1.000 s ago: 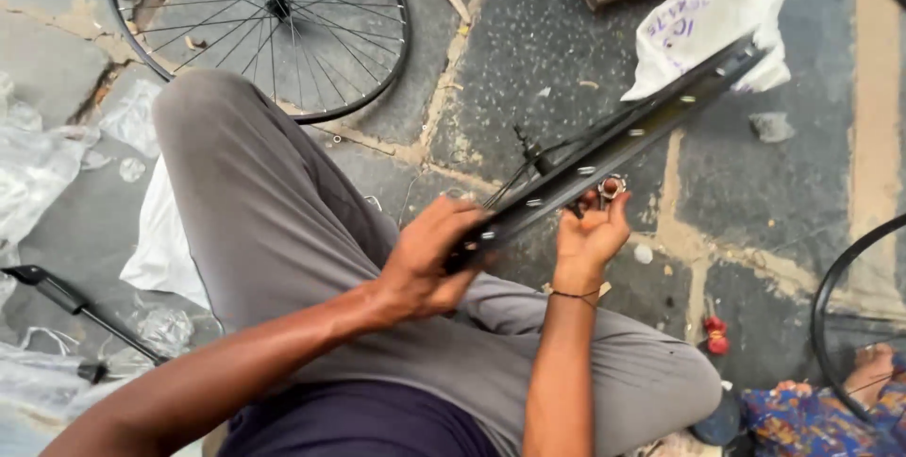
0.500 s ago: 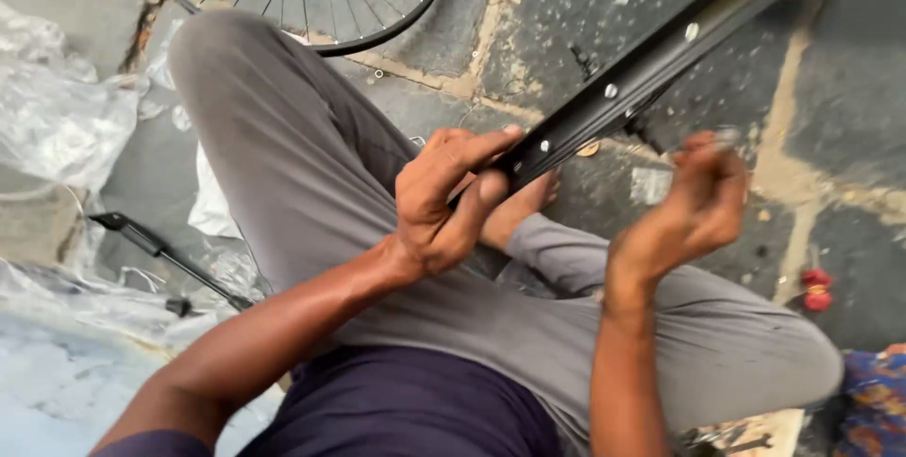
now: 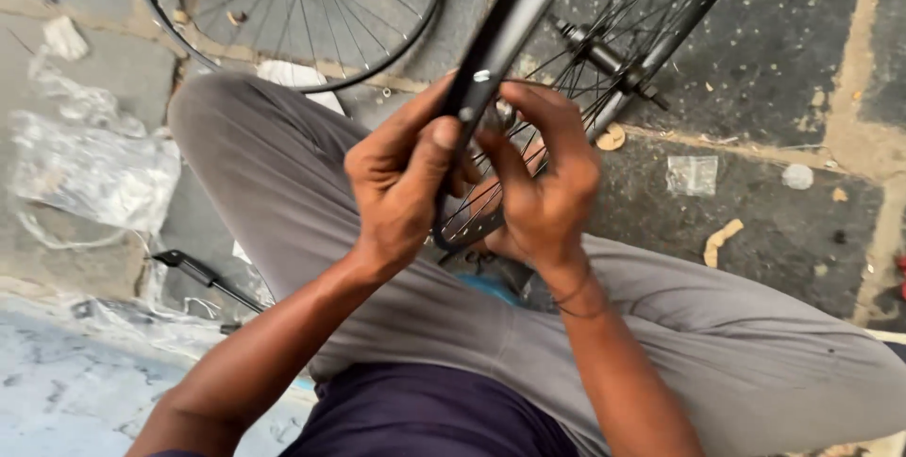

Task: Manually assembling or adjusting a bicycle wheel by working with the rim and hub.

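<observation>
black spoked bicycle wheel rim (image 3: 505,28) over lap, top cut off | left hand (image 3: 401,179) fingers clamp rim | right hand (image 3: 543,183) pinches small silver part, mostly hidden | 2nd spoked wheel (image 3: 311,4) on stone floor (image 3: 783,89), partly cropped

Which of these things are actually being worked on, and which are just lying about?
In hand:
- black wheel rim, gripped by left hand and right hand
- its spokes and hub

Lying about:
- second spoked wheel
- clear plastic wrap
- black rod
</observation>
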